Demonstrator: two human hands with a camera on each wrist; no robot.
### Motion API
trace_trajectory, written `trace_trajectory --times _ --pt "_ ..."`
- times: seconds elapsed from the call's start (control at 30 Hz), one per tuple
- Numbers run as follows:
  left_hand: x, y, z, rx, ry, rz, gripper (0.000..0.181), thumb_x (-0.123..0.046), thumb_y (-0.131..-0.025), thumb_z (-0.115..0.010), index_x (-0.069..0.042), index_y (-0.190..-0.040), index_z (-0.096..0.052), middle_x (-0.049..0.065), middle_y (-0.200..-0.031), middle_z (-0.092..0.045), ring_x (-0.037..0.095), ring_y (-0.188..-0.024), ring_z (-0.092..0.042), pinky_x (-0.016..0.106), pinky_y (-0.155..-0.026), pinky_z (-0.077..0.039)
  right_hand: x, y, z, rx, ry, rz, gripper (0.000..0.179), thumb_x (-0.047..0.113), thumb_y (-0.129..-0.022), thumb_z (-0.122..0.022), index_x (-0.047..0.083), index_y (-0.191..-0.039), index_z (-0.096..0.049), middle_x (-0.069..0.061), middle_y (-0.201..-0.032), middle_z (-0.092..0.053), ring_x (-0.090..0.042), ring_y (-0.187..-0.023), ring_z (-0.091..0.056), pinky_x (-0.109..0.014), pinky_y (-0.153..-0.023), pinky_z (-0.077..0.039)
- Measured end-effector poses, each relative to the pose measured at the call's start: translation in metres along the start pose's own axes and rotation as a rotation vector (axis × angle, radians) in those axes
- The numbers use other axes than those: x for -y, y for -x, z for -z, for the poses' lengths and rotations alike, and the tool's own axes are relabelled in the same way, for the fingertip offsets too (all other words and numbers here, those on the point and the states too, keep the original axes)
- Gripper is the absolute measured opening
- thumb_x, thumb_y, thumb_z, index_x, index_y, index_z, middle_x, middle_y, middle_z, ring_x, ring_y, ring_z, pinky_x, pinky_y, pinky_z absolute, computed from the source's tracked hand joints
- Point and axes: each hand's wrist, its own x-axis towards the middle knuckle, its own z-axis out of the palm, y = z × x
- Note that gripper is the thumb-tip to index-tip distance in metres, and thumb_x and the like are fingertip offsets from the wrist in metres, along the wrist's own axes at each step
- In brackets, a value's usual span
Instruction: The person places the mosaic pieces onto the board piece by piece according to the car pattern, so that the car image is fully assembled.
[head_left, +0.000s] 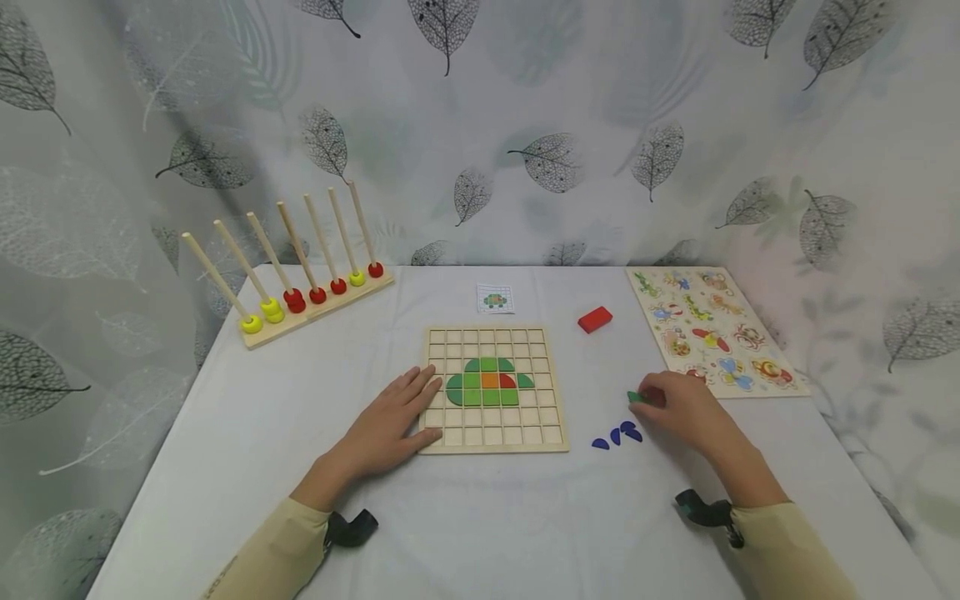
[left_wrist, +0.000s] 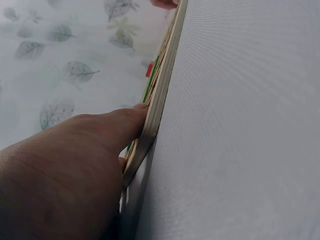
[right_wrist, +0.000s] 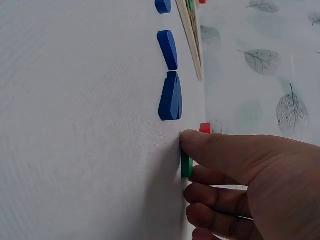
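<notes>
A wooden grid board (head_left: 534,433) lies mid-table, with green, orange and red pieces (head_left: 472,396) grouped near its centre. My left hand (head_left: 382,425) rests over the board's left edge, fingers extended; the thumb (left_wrist: 132,122) touches the board's side in the left wrist view. To the right of the board, my right hand (head_left: 686,412) pinches a small green piece (right_wrist: 186,162) between thumb and fingers, close over the tablecloth. Several dark blue rounded pieces (head_left: 601,444) lie between that hand and the board, two of them overlapping.
A small picture card (head_left: 496,299) lies behind the board, and a red block (head_left: 595,319) sits to its right. A picture puzzle board (head_left: 795,390) occupies the right side. At back left stands a pegged wooden rack (head_left: 330,307) with red and yellow beads. A leaf-patterned curtain hangs behind.
</notes>
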Motion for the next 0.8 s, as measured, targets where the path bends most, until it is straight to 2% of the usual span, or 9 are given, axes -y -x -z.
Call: trace_trajectory --times 0.1,0.2,0.43,0.53,0.8 --pt "-0.001 0.000 0.000 0.003 0.004 0.002 0.084 -0.050 -0.106 -0.065 -0.008 -0.171 -0.032 0.009 -0.180 -0.020 0.032 -0.166 -0.014 0.051 -0.132 -0.018 0.001 -0.001 -0.001 0.000 0.016 -0.015 0.024 0.028 -0.093 -0.089 0.009 -0.101 -0.076 0.002 -0.090 -0.070 -0.021 -0.084 -0.060 -0.043 -0.078 -0.057" --pt "-0.001 -0.001 0.000 0.009 0.002 0.002 0.084 -0.050 -0.107 -0.065 -0.008 -0.171 -0.031 0.009 -0.180 -0.020 0.031 -0.166 -0.014 0.051 -0.132 -0.018 0.001 0.000 0.001 0.001 0.002 -0.018 0.026 0.028 -0.093 -0.089 0.009 -0.106 -0.078 0.001 -0.093 -0.071 -0.022 -0.087 -0.062 -0.044 -0.081 -0.058" --pt "-0.002 -0.001 0.002 -0.005 0.000 -0.010 0.084 -0.049 -0.106 -0.065 -0.006 -0.170 -0.033 0.011 -0.179 -0.022 0.033 -0.165 -0.016 0.051 -0.132 -0.018 -0.003 0.005 0.009 0.037 -0.065 0.035 0.035 0.006 -0.095 -0.078 0.009 -0.130 -0.078 -0.001 -0.104 -0.071 -0.024 -0.093 -0.060 -0.040 -0.078 -0.056" --pt "-0.002 -0.001 0.003 -0.009 -0.003 -0.012 0.083 -0.049 -0.106 -0.065 -0.006 -0.170 -0.033 0.011 -0.179 -0.023 0.034 -0.165 -0.016 0.051 -0.132 -0.018 -0.004 0.004 0.009 0.061 -0.063 0.046 0.036 0.003 -0.095 -0.075 0.011 -0.130 -0.079 0.000 -0.105 -0.070 -0.023 -0.093 -0.059 -0.038 -0.079 -0.056" --pt "-0.002 0.000 0.003 -0.001 0.006 -0.001 0.083 -0.048 -0.106 -0.066 -0.006 -0.170 -0.033 0.011 -0.179 -0.023 0.033 -0.165 -0.015 0.051 -0.132 -0.018 -0.002 0.002 0.005 0.055 -0.076 0.051 0.029 0.005 -0.093 -0.083 0.009 -0.122 -0.080 0.002 -0.101 -0.069 -0.021 -0.090 -0.059 -0.039 -0.079 -0.056"
